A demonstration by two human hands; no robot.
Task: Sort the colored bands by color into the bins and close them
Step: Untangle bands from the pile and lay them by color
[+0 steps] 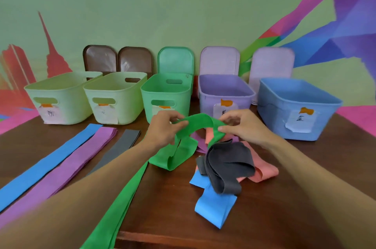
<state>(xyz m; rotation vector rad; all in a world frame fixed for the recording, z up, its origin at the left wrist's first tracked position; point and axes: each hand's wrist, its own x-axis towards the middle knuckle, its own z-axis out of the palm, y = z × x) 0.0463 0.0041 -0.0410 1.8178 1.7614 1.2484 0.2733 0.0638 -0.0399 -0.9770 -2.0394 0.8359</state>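
**Mid-sort: both hands on a green band, green bin dead ahead**

Currently five open bins stand in a row at the back of the bench (295, 177). From the left: two pale yellow-green bins (61, 94) (114, 96), one green bin (166, 94), one purple bin (225, 94) and one blue bin (297, 106). Each carries a paper label on its front. Five lids lean on the wall behind them: two brown (99, 59) (135, 60), one green (176, 59), two pale lilac (219, 60) (271, 65). No bin is closed yet, and from this angle none shows a band inside.

On the left of the bench three sorted strips lie flat and side by side, their long axes running from near-left to far-right: a blue strip (40, 173), a purple stack (77, 159) and a grey strip (120, 147). A long green strip (120, 204) runs the same way from the near edge, under the left forearm.

The left hand (162, 128) pinches one end of a looped green band (195, 124), fingers closed on it; the right hand (242, 124) pinches the other end in a like grip. The band arches between them, its long axis left to right, with its slack looping down to the bench below the left hand.

The green bin sits directly beyond the hands, a little nearer the left one, so I judge a short forward carry would serve.

Below the right hand a tangle remains: one dark grey band (227, 165), salmon band (262, 171), blue band (215, 208), and a bit of purple (200, 143). Exact counts in the heap cannot be told.
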